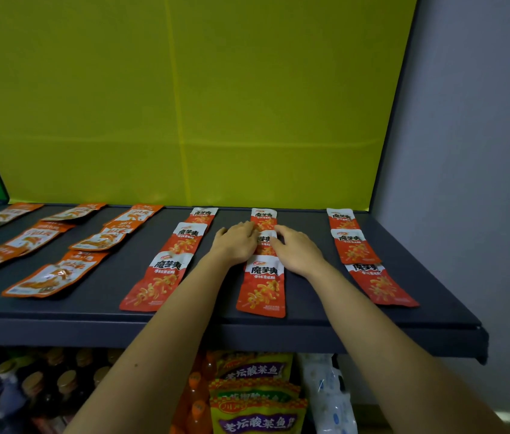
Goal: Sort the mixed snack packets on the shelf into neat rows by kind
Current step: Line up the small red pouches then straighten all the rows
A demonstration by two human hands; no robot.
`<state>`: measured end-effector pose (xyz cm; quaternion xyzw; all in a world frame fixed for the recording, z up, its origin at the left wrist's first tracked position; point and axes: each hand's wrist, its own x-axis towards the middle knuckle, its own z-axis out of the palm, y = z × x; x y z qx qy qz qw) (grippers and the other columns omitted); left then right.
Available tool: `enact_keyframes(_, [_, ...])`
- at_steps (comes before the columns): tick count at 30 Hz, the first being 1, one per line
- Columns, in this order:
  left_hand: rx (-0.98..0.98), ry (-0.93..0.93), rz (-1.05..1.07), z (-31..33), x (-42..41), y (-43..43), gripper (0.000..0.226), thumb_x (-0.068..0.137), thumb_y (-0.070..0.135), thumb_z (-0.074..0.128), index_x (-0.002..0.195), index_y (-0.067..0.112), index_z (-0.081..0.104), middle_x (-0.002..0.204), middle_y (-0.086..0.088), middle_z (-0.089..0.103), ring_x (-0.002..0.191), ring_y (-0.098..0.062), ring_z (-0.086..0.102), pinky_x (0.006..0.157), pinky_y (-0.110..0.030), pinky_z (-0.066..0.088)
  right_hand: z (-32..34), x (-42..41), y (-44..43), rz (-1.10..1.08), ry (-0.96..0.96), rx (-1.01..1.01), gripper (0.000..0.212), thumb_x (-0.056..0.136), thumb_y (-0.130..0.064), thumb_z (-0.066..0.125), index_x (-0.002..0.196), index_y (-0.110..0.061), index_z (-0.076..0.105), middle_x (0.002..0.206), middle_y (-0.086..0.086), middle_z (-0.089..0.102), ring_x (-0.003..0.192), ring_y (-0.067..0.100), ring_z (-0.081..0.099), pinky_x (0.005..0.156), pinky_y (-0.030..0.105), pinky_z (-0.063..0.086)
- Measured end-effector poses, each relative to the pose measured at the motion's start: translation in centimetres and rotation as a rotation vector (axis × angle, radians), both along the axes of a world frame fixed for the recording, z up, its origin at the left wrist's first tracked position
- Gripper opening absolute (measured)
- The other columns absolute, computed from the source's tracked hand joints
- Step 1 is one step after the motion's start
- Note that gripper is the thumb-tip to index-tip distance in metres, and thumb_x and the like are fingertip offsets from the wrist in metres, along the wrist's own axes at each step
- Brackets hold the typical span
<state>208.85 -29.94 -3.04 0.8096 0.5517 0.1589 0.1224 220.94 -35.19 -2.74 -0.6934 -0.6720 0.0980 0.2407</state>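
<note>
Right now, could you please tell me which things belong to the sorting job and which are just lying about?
Job: red packets, orange packets, shelf, left hand, right hand.
Lying about: bottles, yellow bags, white bag, all below.

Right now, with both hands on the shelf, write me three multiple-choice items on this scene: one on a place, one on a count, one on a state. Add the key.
1. Where on the shelf do the left hand and right hand rest?
A. its far left end
B. the middle red row
C. its right edge

2. How many packets make up the rightmost red row?
A. two
B. three
C. five

3. How does the front packet of the middle row lie?
A. flat, face up
B. standing on edge
C. folded in half

Key:
1. B, both hands touch that row's second packet.
2. B, three lie one behind another.
3. A, its whole printed face shows.
</note>
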Motion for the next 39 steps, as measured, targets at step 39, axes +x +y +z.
enact_keyframes(39, [0.006, -0.036, -0.027, -0.3, -14.3, 0.9, 0.040, 0.098, 0.030, 0.031, 0.122, 0.002, 0.045, 0.131, -0.020, 0.050, 0.124, -0.033, 0.044, 0.099, -0.040, 0.034, 0.4, -15.4, 1.6, -0.090, -0.020, -0.133, 0.051, 0.099, -0.038, 0.028, 0.143, -0.012, 0.032, 0.146, 0.012, 0.040, 0.135, 0.029, 0.037, 0.108, 0.040, 0.030])
